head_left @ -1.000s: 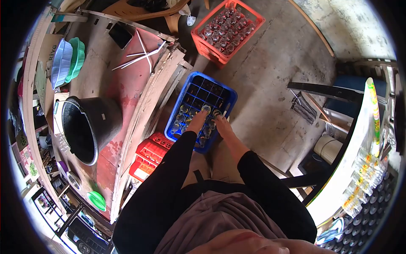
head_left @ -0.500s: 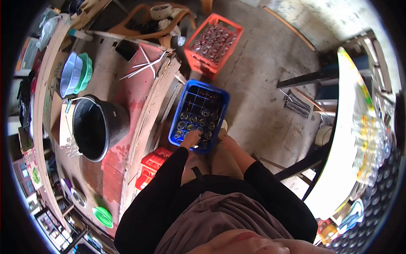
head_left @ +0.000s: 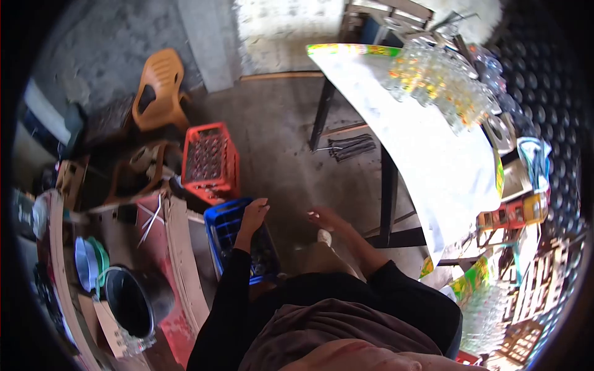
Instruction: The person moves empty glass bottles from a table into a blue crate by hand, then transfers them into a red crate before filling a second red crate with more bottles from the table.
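Note:
My left hand is raised over the right rim of a blue crate, its fingers apart as far as the blur shows, with nothing visible in them. Dark glass bottles stand in the near part of the crate, partly hidden by my left forearm. My right hand hangs in the air above the floor, right of the crate. Its fingers point left and look loosely apart; a pale spot shows at their tips, and I see no object there.
A red crate full of bottles stands just beyond the blue one. At left, a bench holds a black bucket and basins. A white-topped table with clear bottles is at right. An orange chair stands behind.
The view has turned to the right and upward. My left hand has come up from among the bottles in the blue crate. My right hand has left my leg and moved forward.

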A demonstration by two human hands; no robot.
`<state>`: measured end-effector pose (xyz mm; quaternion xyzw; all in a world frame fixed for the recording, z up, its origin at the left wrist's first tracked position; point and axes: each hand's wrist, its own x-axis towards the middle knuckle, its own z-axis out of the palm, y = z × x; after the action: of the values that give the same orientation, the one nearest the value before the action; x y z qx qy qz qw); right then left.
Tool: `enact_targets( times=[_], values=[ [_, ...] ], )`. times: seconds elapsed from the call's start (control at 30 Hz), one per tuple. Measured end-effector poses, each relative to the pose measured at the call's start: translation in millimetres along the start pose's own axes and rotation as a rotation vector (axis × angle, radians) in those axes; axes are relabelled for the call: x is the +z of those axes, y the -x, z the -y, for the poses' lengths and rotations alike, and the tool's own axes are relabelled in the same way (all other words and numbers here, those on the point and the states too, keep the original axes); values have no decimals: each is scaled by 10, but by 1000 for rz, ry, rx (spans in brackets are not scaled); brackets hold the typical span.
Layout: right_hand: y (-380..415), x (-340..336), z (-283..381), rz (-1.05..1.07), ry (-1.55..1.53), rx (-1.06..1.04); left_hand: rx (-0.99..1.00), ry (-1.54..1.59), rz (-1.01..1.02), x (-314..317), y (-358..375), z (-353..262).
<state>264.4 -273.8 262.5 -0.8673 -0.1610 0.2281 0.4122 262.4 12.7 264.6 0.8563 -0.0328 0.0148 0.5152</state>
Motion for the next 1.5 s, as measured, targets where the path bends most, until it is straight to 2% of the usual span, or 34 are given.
enact_targets(
  times=[0.13, 0.2, 0.27, 0.33, 0.4, 0.5, 0.53, 0.7, 0.73, 0.8, 0.83, 0.9, 0.97, 1.0, 1.07, 1.17, 1.27, 1.47, 1.5],
  values=[
    [203, -1224, 330, -226, -98, -229, 141, 86, 115, 128, -589, -1311],
    [367, -1821, 440, -291, -690, -546, 249, 95, 157, 382, -1012, -1625],
    [448, -2505, 301, -497, -213, -374, 427, 135, 214, 644, -1426, -2026],
    [615, -3141, 401, -648, 83, -355, 549, 145, 246, 886, -1792, -2591],
    [748, -3701, 448, -765, 117, -336, 629, 68, 279, 1177, -2236, -3067],
    [695, -4503, 204, -892, 402, -372, 750, -153, 198, 1515, -2664, -3923],
    [679, -4700, 216, -898, 349, -289, 760, -157, 198, 1646, -2823, -4130],
    [190, -5601, 82, -950, 534, -297, 802, -264, 111, 2199, -3535, -4870],
    [75, -5718, 105, -950, 536, -302, 803, -265, 106, 2302, -3677, -4941],
    [-195, -5902, 161, -940, 626, -232, 826, -476, -45, 2480, -3920, -5043],
    [-389, -5995, 104, -942, 623, -234, 744, -516, 26, 2531, -3994, -5103],
    [-668, -6064, 45, -1116, 821, -291, 709, -587, 35, 2653, -4131, -5138],
    [-743, -6076, 8, -1041, 766, -217, 663, -654, 51, 2769, -4243, -5067],
    [-768, -6088, -2, -967, 719, -148, 591, -627, 103, 2792, -4250, -5064],
    [-755, -6106, -42, -934, 738, -153, 504, -596, 157, 2805, -4225, -5010],
    [-599, -6117, -37, -863, 772, -216, 679, -457, 92, 2707, -4000, -4916],
    [-273, -5919, 295, -710, 711, -271, 702, -384, 80, 2531, -3730, -4784],
    [-79, -5391, 906, -564, 688, -403, 603, -200, 12, 1898, -3231, -4485],
    [-53, -5271, 1043, -568, 659, -481, 584, -178, -2, 1725, -3113, -4457]
  ],
)
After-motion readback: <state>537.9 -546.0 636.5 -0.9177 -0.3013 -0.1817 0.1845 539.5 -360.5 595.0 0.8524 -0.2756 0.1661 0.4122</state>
